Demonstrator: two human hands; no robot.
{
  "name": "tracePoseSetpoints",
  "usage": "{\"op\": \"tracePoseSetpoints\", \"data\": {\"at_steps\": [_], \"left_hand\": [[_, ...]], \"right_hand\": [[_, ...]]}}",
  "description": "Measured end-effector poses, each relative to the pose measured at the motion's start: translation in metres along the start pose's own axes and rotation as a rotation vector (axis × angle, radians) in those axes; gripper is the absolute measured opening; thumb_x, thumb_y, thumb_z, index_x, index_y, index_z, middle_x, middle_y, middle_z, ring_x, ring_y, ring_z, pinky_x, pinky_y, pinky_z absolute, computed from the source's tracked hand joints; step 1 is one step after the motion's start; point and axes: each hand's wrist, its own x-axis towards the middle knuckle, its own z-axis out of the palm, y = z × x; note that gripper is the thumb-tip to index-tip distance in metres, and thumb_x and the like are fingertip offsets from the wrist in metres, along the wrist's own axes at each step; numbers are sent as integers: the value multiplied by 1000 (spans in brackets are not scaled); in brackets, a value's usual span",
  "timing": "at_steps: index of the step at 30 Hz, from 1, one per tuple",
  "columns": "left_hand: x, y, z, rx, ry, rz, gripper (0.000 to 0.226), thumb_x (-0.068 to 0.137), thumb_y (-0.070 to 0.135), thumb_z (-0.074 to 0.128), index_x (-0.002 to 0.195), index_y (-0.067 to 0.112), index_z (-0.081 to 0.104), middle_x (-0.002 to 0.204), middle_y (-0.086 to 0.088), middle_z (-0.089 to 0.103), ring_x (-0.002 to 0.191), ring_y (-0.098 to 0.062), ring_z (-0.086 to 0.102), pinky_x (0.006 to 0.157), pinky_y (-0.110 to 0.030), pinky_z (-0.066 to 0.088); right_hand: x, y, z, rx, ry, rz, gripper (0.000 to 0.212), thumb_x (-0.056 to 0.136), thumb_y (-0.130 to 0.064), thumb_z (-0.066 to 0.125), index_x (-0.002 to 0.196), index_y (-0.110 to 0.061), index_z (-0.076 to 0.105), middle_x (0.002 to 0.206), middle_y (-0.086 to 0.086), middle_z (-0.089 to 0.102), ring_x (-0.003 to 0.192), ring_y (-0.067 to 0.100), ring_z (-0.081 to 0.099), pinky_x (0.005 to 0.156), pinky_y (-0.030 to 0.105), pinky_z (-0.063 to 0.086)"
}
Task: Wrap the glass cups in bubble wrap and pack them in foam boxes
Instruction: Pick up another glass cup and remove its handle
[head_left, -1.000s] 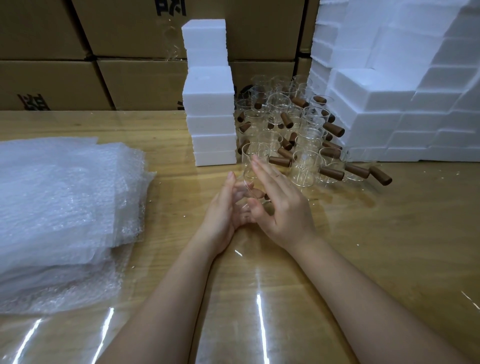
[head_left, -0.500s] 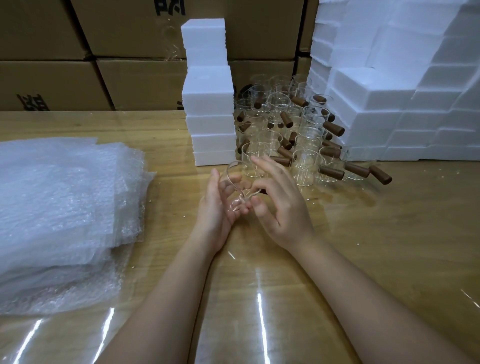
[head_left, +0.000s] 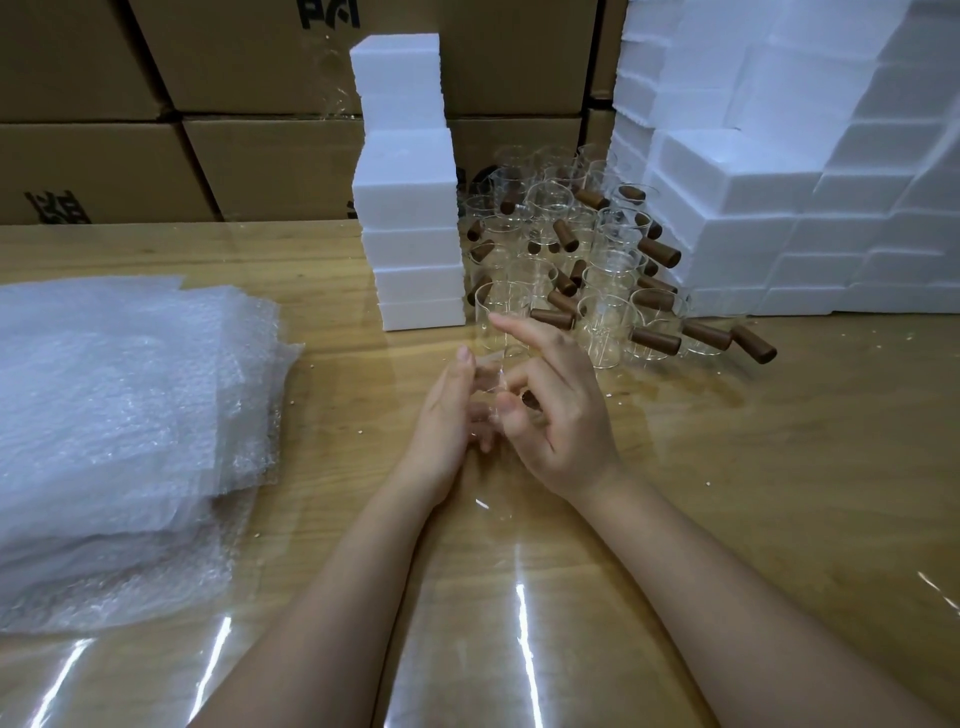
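A clear glass cup (head_left: 488, 376) with a brown wooden handle sits between my two hands above the table's middle. My left hand (head_left: 449, 415) cups its left side with the fingers curved round the glass. My right hand (head_left: 553, 402) holds its right side, thumb and bent fingers pinching near the handle while the index finger points up. Most of the cup is hidden by the hands. Several more glass cups (head_left: 571, 260) with brown handles stand crowded behind. A thick pile of bubble wrap (head_left: 114, 415) lies at the left.
A stack of white foam boxes (head_left: 410, 208) stands left of the cups, and a large wall of foam boxes (head_left: 789, 182) fills the right. Cardboard cartons (head_left: 208, 119) line the back. The wooden table (head_left: 779, 493) carries a glossy transparent cover.
Both hands have turned the cup between them. It rose slightly half a second ago and now sits lower again, with my right index finger lifted off it.
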Motion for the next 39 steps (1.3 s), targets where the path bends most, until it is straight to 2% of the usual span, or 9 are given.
{"op": "tracePoseSetpoints", "data": {"at_steps": [6,10,13,18,26,32,34,36,39], "left_hand": [[-3,1,-1,12,-78,-28,47,85,58,33,78,28,69,60,5,62,41,-9,47,40,-16,32],[-2,3,-7,-181,-136,-21,45,86,51,39,87,14,63,62,1,56,44,-9,43,38,-14,26],[0,2,-8,-240,-148,34,42,88,46,40,93,8,59,67,-4,57,51,-12,50,51,-30,18],[0,-1,-7,-123,-9,-39,38,88,50,44,87,24,71,72,2,65,63,-11,64,53,-22,49],[3,0,-10,-145,-56,-22,48,104,36,31,88,19,73,73,-7,58,62,-12,56,52,-18,46],[5,-1,-12,-388,-38,-25,28,101,18,37,102,1,60,81,-9,69,71,-12,65,62,-21,54],[4,2,-14,-482,-55,-4,24,96,8,43,108,0,61,99,-9,72,89,-16,68,82,-27,56],[4,5,-15,-541,-76,-7,30,89,6,47,115,-1,60,120,-15,65,108,-24,63,102,-37,46],[1,5,-12,-563,-145,-75,41,90,9,45,128,-6,50,118,-19,63,108,-25,62,101,-35,45]], "right_hand": [[0,-1,3,110,15,140,36,92,-23,41,77,-1,66,101,5,68,98,16,62,83,44,47],[-4,-9,8,186,-17,152,22,86,-27,51,87,-5,50,107,9,63,94,19,62,77,38,50],[-6,-12,11,213,-31,130,34,80,-30,59,102,-14,39,119,15,59,100,23,61,83,26,49],[-2,-6,9,-30,-153,21,52,81,-22,61,127,-1,51,126,18,54,117,29,50,108,32,34],[-3,-1,14,-247,-183,-86,48,82,-20,65,123,4,57,121,17,59,114,34,53,108,38,36],[-5,-2,14,-297,-207,-35,50,81,-23,67,122,3,58,119,17,59,109,36,55,102,41,41],[-6,-3,15,-289,-205,19,51,80,-25,67,121,3,58,117,19,59,107,35,54,99,41,42],[-6,-2,15,-250,-167,64,48,82,-27,65,120,2,57,116,19,57,107,31,51,98,42,42],[-5,0,14,-219,-81,73,43,86,-29,62,118,-3,52,114,19,57,105,32,51,96,45,43]]}}
